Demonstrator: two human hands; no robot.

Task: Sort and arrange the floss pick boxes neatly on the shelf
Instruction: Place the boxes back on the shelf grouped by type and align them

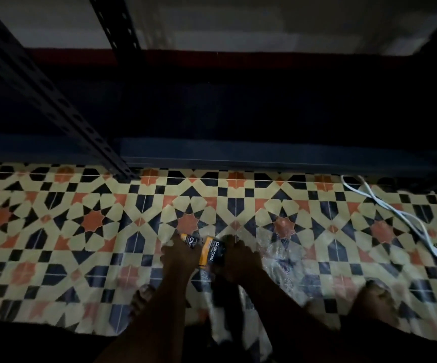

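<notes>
Both hands [206, 255] grip black-orange "Charcoal" boxes [210, 252] (two, seemingly) over clear wrap [277, 260]; dim.

We look down on a dim room; the floor [94, 221] is laid with patterned tile in cream, black and terracotta stars, its sheen brightest toward the right; a dark slotted metal upright [55, 95] runs diagonally from upper left and meets the tile near centre left; behind it we see a low blue-grey rail [264, 153] across the frame, with deep shadow above; a pale wall [238, 22] with a dark red band [81, 55] closes the top; a white cable [395, 213] snakes across the tile at right.
</notes>
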